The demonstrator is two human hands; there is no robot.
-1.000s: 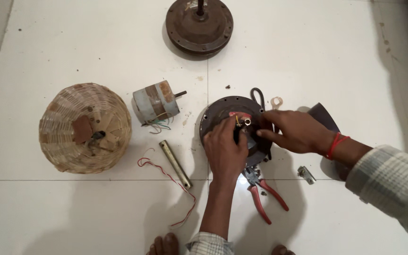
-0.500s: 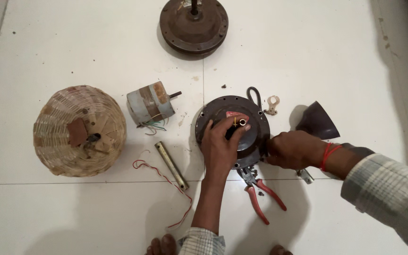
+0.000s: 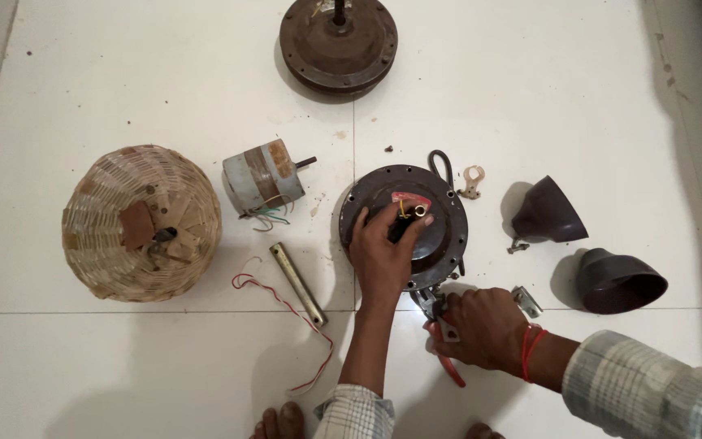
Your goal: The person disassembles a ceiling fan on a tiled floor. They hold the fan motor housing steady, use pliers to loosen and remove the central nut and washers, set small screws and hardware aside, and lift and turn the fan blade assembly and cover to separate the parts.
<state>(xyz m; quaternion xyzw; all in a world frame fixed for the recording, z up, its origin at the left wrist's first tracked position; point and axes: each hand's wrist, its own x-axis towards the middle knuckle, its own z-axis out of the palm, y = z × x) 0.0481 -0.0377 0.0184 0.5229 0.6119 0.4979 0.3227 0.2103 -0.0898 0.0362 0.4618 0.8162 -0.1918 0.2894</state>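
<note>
left hand on round metal motor housing, right hand gripping red-handled pliers

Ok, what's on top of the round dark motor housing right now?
The left hand rests on the motor housing, fingers at its centre hub. A red label and yellow wire show beside a brass-coloured shaft end. Whatever lies under the palm is covered.

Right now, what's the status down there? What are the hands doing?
Left hand pressing down on round dark motor housing. Right hand gripping red-handled pliers beside it. Nothing blocking them.
</note>
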